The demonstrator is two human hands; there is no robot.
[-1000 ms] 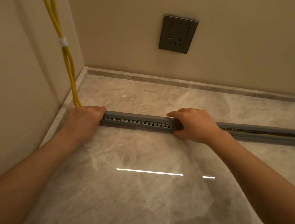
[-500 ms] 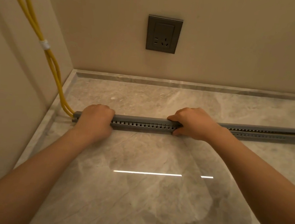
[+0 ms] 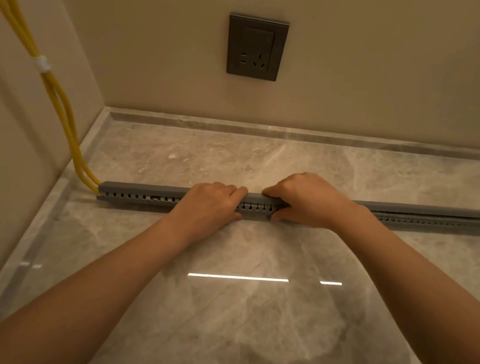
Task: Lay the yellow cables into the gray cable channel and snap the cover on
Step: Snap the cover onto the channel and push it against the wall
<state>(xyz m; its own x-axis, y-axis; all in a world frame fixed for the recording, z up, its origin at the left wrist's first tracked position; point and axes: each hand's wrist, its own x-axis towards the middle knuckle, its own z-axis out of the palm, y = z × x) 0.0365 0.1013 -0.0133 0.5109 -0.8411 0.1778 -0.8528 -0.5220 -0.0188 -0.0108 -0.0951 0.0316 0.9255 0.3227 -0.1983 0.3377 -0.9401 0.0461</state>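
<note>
A long gray cable channel (image 3: 140,196) with a slotted side lies across the marble floor, its cover (image 3: 147,188) sitting on top. Two yellow cables (image 3: 60,105), bound by a white tie, hang down the left wall and enter the channel's left end. My left hand (image 3: 208,205) grips the channel near its middle, fingers curled over the cover. My right hand (image 3: 306,199) grips it just to the right, thumb under the front, fingers on top. At the far right the cover (image 3: 440,211) stands slightly raised and a strip of yellow shows beneath it.
A dark wall socket (image 3: 256,47) sits on the back wall above the floor. A stone skirting (image 3: 299,134) runs along the back wall and a wall stands close on the left. The polished floor (image 3: 246,318) reflects a ceiling light.
My left hand has slid right along the channel, from its left end to beside my right hand. The channel's left end now shows. The view has shifted rightward.
</note>
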